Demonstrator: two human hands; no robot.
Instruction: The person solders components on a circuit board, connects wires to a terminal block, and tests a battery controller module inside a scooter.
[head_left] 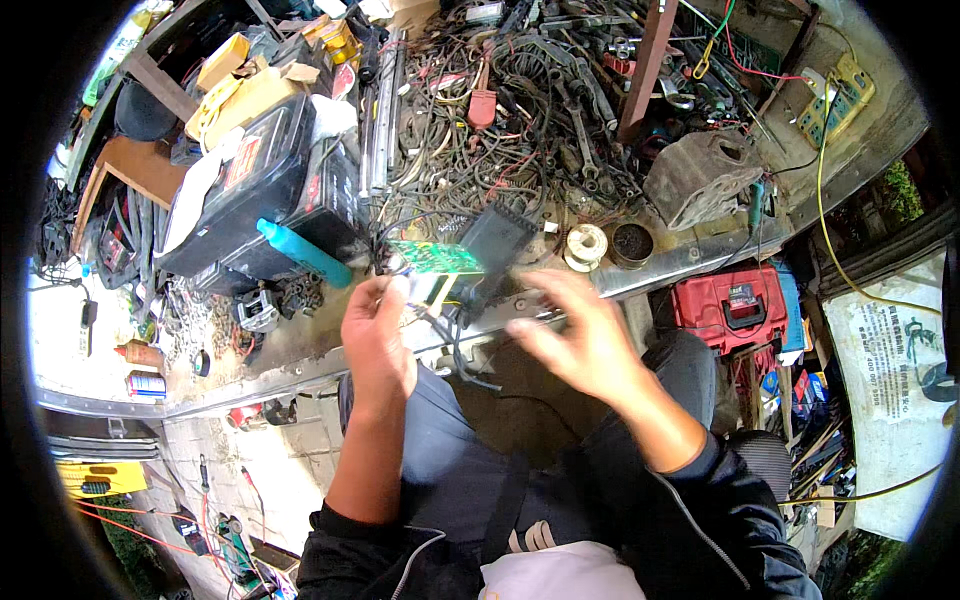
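Observation:
My left hand [377, 330] pinches the left end of a green circuit board [435, 257] over the bench's front edge. Against the board's right side is a black ribbed casing [498, 236]; whether the two are joined I cannot tell. Dark cables [458, 352] hang below the board toward my lap. To the right of the casing, my right hand [580, 335] has its thumb and fingers apart and holds nothing; it is slightly blurred.
A teal tube [305, 253] leans by black cases [255, 190] on the left. Tangled cables and wrenches [583, 150] cover the back. To the right sit a wire spool [584, 246], a round tin [632, 244], a metal block [703, 178] and a red toolbox [728, 308].

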